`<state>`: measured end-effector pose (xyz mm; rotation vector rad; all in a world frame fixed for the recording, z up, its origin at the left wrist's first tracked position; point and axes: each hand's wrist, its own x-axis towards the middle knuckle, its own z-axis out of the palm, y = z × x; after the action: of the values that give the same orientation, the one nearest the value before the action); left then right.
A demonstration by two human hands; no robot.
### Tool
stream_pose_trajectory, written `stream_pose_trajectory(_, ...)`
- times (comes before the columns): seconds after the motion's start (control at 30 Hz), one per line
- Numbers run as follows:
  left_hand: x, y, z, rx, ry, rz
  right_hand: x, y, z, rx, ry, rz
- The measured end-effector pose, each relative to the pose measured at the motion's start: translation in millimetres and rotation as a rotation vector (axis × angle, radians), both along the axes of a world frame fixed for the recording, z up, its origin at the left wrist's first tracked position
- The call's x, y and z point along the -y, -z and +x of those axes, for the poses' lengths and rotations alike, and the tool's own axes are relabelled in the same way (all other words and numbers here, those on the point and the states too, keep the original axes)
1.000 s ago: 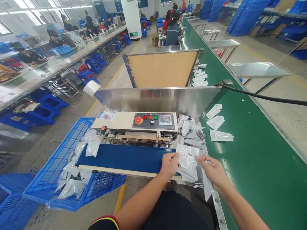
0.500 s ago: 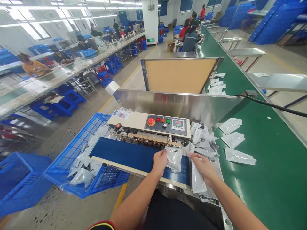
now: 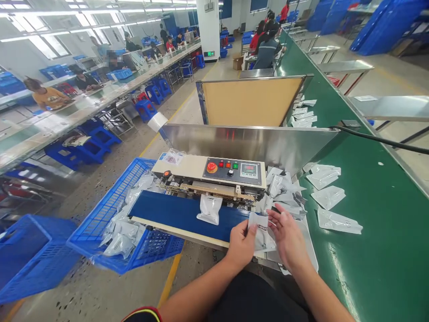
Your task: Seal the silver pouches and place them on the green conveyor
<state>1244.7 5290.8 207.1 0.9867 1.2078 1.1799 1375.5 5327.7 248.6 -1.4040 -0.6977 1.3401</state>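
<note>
My left hand [image 3: 241, 243] and my right hand [image 3: 287, 236] together grip a clear plastic pouch [image 3: 260, 230] at the right end of the blue belt [image 3: 170, 213] of a sealing machine [image 3: 214, 176]. Both hands have fingers closed on the pouch's edges. Another pouch [image 3: 209, 209] rides on the belt, its top edge in the sealing slot. A pile of unsealed pouches [image 3: 283, 190] lies just beyond my right hand.
A blue crate [image 3: 110, 214] holding sealed pouches sits at the belt's left end, with another blue crate [image 3: 30, 255] lower left. A green conveyor [image 3: 368, 232] carrying loose pouches [image 3: 328, 197] runs along the right. Other workers sit at benches on the left and far ahead.
The pouch I fed in has travelled left along the belt under the sealer. Both hands drew back to the belt's right end and now hold a new pouch.
</note>
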Motion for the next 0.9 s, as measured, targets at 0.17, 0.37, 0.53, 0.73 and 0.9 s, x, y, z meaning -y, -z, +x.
stream_pose_trajectory(0.17, -15, 12.8, -11, -0.04, 0.021, -0.014, 14, 23.7, 28, 0.19, -0.177, -0.065)
stream_pose_trajectory(0.37, -44, 42.3, 2, 0.184, -0.062, -0.484, 5, 54.1, 44, 0.093, 0.092, -0.206)
stream_pose_trajectory(0.53, -75, 51.4, 8, 0.281, -0.081, -0.616, -18, 62.5, 50, -0.006, 0.159, -0.317)
stream_pose_trajectory(0.73, -88, 58.5, -7, 0.262, -0.172, -0.615, -44, 64.1, 31, 0.063, 0.083, -0.324)
stream_pose_trajectory(0.9, -78, 58.3, -37, 0.256, -0.285, -0.547, -44, 58.8, 19, 0.101, -0.031, -0.274)
